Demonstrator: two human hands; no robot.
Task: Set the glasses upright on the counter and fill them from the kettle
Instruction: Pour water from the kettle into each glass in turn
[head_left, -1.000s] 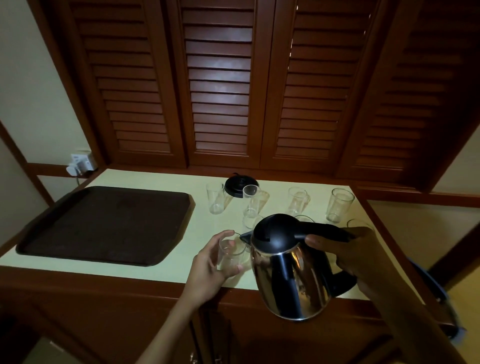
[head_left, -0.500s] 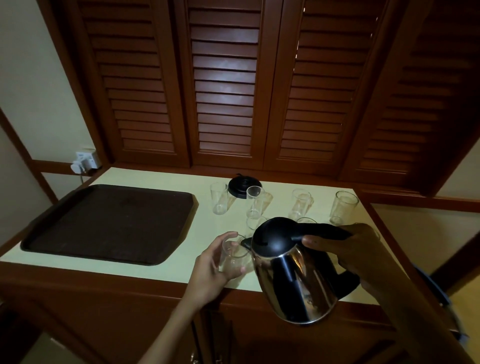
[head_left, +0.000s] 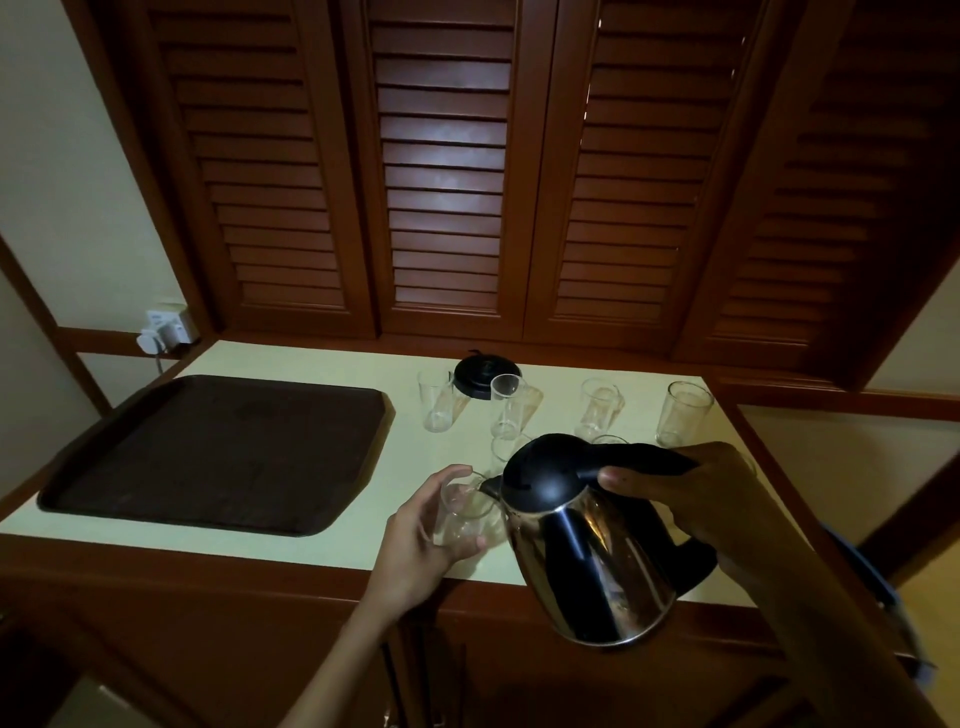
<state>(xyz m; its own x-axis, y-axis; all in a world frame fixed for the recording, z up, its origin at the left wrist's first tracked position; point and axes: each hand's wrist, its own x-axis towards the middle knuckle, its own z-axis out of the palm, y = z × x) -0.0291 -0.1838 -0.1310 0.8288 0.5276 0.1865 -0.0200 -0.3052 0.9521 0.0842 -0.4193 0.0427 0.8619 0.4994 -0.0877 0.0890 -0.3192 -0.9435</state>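
Between the curled fingers (head_left: 462, 544) of my left hand (head_left: 426, 540) sits a small glass (head_left: 465, 512), mouth up, by the front edge of the counter (head_left: 405, 457). I cannot tell if its bottom touches the counter. My right hand (head_left: 691, 493) is wrapped round the black handle of the kettle (head_left: 587, 540). The kettle hangs just to the right of the glass and leans toward it. Its spout (head_left: 488, 486) points left, with the tip at the rim of the glass. I think pouring is the step now, but I cannot see if water is running. The kettle must tip more to the left, so my left hand has to hold the glass steady.

Past my fingers, farther back, four more glasses (head_left: 597, 408) stand in a row. A black kettle base (head_left: 485, 374) sits behind them. Left of my fingers lies a big dark tray (head_left: 218, 452). The counter is pale and smooth. Brown slatted doors (head_left: 447, 171) fill the wall behind, and a plug (head_left: 166, 330) sits far left.
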